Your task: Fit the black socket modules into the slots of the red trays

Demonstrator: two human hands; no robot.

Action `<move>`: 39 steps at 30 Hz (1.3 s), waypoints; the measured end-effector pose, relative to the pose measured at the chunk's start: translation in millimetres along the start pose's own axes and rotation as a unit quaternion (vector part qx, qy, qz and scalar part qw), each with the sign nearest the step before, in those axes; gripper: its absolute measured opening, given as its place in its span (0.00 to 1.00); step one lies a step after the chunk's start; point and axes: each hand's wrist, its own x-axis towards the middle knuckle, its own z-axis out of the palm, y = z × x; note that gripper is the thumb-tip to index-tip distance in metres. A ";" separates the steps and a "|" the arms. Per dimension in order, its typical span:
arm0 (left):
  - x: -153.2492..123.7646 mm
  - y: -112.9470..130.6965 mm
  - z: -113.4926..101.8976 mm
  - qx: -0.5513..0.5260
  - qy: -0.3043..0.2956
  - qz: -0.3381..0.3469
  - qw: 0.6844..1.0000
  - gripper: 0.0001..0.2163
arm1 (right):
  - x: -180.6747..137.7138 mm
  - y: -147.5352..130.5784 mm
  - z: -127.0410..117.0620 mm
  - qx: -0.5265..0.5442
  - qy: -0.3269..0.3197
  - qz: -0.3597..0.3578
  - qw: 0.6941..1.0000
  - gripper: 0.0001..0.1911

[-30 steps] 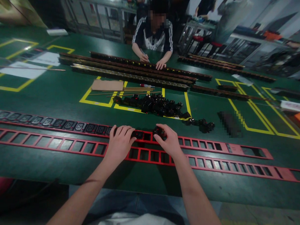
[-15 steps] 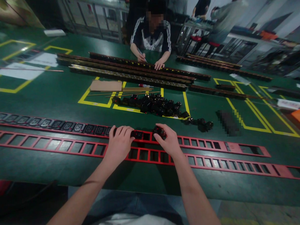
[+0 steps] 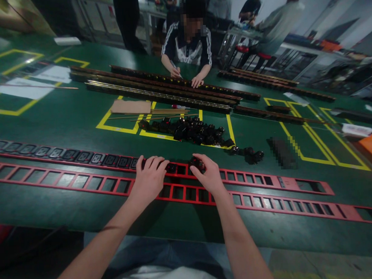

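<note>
My left hand (image 3: 151,173) is curled over the red slotted strip (image 3: 244,177), its fingers and thumb closed about a black socket module (image 3: 171,168) seated there. Part of that module is hidden under the fingers. My right hand (image 3: 209,173) pinches another black socket module (image 3: 195,161) between thumb and fingers, just above the same strip. One bare square opening shows between the two hands. Left of my left hand, a row of socket modules (image 3: 97,159) fills the strip. A second red strip (image 3: 178,192) with bare openings lies nearer me.
Beyond my hands lies a heap of black modules (image 3: 191,129), several strays (image 3: 253,154) to its right. Behind it are a cardboard piece (image 3: 131,106), thin rods and long dark rails (image 3: 160,93). Across the table a person (image 3: 187,46) holds a pen over the rails.
My hands have barely moved; the left fingers have shifted slightly on the strip. In the background, a dark-clothed person has come into view behind the table.
</note>
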 end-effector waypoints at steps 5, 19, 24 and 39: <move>-0.4 -1.7 1.2 -0.018 0.001 0.046 0.999 0.19 | 0.1 0.6 0.4 -0.001 -0.001 0.002 1.000 0.19; 0.3 -2.8 0.6 -0.046 -0.003 0.054 0.997 0.19 | -0.3 0.6 0.2 -0.002 0.000 -0.003 1.000 0.18; 0.0 -4.2 3.6 -0.042 -0.004 0.050 0.998 0.19 | -0.1 -0.1 -0.1 -0.003 -0.002 -0.003 1.000 0.18; 1.7 -2.7 -0.1 -0.055 -0.011 0.049 0.997 0.19 | -0.6 -2.6 -1.1 -0.009 -0.011 0.009 1.000 0.19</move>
